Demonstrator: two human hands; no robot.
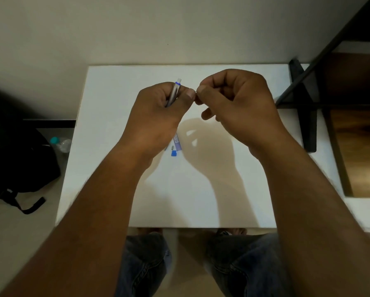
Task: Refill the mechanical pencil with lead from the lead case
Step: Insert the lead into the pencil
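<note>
From the head view, both hands are raised over a white table (pixel 201 200) in the middle of the frame. The left hand (pixel 158 112) has its fingers curled around a silver mechanical pencil (pixel 173 93), whose blue-ringed end points toward the top of the frame. The right hand (pixel 235 103) has thumb and forefinger pinched together just beside the left thumb; whatever they grip is too small to make out. Below the left hand, the lead case (pixel 177 142) lies on the table, with its blue cap (pixel 174 153) just beside it. A black backpack (pixel 19 159) sits on the floor at the left edge.
</note>
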